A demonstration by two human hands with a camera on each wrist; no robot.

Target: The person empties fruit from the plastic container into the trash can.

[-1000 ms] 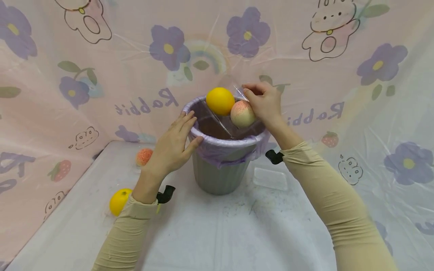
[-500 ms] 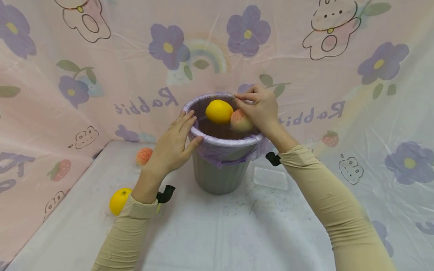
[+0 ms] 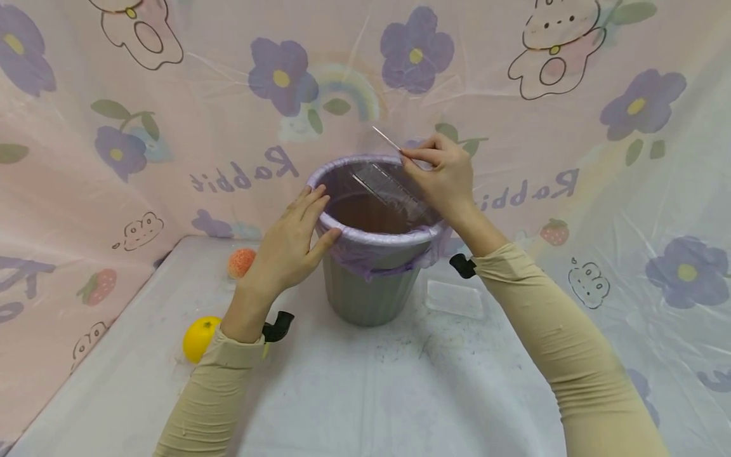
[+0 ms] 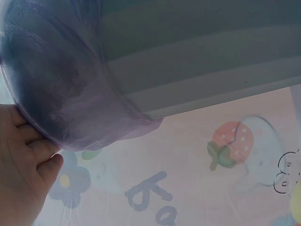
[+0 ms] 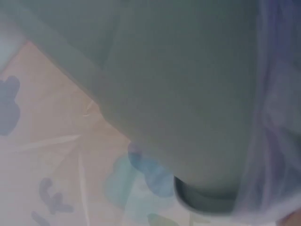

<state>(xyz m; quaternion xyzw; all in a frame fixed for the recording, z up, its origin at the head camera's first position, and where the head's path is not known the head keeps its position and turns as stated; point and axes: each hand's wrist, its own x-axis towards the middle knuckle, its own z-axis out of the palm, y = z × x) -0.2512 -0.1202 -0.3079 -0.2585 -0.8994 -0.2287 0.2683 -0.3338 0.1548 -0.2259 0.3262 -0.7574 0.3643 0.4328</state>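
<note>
My right hand (image 3: 442, 174) pinches the edge of a clear plastic tray (image 3: 388, 187) in the head view. The tray is tilted down into the mouth of a grey trash bin (image 3: 370, 298), and no fruit shows on it. A thin purple bag (image 3: 377, 240) lines the bin and folds over its rim. On the bin's left side, my left hand (image 3: 288, 244) rests on the lined rim with extended fingers. The left wrist view has this hand's fingers (image 4: 40, 148) right at the bag's edge. The bin's bottom is hidden.
Left of the bin, a peach (image 3: 242, 262) and a yellow-orange fruit (image 3: 201, 339) lie on the white-covered table (image 3: 342, 393), partly behind the left arm. A second clear tray (image 3: 455, 298) sits right of the bin. Patterned sheeting (image 3: 217, 120) rises behind.
The yellow fruit and the peach on the tilted tray have dropped into the bin, out of sight. My right hand keeps hold of the tray over the bin. The left hand has stayed put.
</note>
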